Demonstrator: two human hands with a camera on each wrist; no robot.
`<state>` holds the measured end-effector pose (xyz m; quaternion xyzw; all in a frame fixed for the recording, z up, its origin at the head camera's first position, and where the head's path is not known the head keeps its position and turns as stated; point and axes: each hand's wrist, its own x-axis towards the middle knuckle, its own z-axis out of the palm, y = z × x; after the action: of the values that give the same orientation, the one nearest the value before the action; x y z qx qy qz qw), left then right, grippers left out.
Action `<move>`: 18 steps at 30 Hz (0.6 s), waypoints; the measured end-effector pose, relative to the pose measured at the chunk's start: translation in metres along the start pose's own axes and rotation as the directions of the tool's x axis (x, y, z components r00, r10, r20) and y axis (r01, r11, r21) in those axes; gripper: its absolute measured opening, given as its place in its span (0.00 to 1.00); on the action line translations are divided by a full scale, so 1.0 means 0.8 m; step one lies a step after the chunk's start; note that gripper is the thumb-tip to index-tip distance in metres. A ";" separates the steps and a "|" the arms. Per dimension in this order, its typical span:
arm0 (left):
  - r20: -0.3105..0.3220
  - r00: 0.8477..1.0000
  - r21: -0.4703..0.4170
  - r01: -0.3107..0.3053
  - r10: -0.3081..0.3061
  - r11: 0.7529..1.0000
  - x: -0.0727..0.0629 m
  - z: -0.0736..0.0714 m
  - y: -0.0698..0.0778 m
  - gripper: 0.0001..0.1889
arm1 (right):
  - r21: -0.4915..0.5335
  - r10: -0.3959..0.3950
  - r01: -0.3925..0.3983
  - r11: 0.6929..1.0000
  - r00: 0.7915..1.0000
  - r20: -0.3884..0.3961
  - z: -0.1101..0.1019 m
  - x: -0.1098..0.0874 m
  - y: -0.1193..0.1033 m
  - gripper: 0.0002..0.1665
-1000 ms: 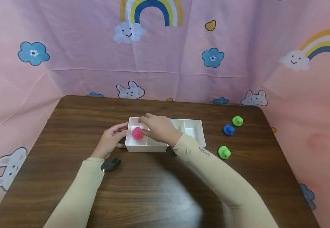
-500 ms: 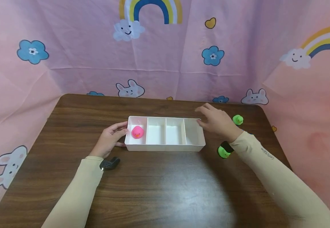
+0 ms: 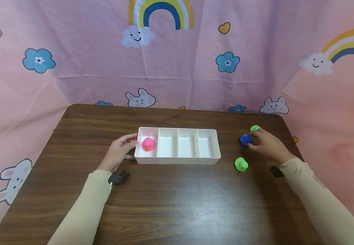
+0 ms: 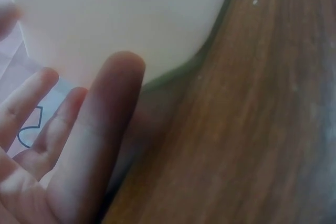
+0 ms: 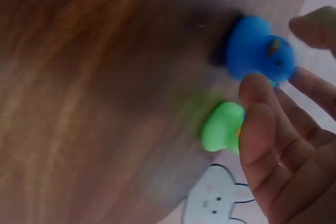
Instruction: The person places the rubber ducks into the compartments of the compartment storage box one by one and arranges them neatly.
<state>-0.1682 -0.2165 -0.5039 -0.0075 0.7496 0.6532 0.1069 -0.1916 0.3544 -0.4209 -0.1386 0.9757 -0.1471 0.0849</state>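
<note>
A white box (image 3: 177, 160) with several compartments stands on the table, and a pink rubber duck (image 3: 148, 144) sits in its leftmost one. My left hand (image 3: 117, 152) rests against the box's left end, its fingers fairly straight; the left wrist view has the fingers (image 4: 113, 93) at the pale wall. At the right, my right hand (image 3: 267, 144) reaches to a blue rubber duck (image 5: 252, 48), with fingers spread around it and a gap visible. Behind it a green duck (image 3: 254, 128) is partly hidden by that hand. Nearer me sits another green duck (image 3: 241, 164).
The brown wooden table (image 3: 170, 204) has rounded far corners. A pink patterned cloth (image 3: 177, 64) hangs behind it and along both sides. Dark wrist devices, such as the left one (image 3: 119, 177), stick out below the sleeves.
My right hand has left the pink duck in the leftmost compartment and travelled right to the blue duck. My left hand has stayed at the box's left end.
</note>
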 end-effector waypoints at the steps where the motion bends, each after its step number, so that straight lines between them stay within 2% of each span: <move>1: 0.001 1.000 0.001 0.000 0.000 1.000 0.000 0.000 0.000 0.34 | 0.007 0.000 0.000 1.000 1.000 0.006 0.003 0.000 0.005 0.28; 10: 0.005 1.000 -0.013 -0.017 0.017 1.000 0.000 -0.002 -0.001 0.33 | 0.029 -0.026 0.028 0.999 0.998 -0.062 0.013 0.000 0.010 0.24; 18: 0.012 1.000 -0.010 -0.006 0.006 1.000 -0.003 0.000 -0.001 0.32 | 0.089 -0.021 0.028 0.996 0.997 -0.077 0.021 0.001 0.009 0.21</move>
<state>-0.1654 -0.2169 -0.5044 -0.0020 0.7457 0.6573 0.1093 -0.1909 0.3565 -0.4392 -0.1410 0.9688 -0.1970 0.0518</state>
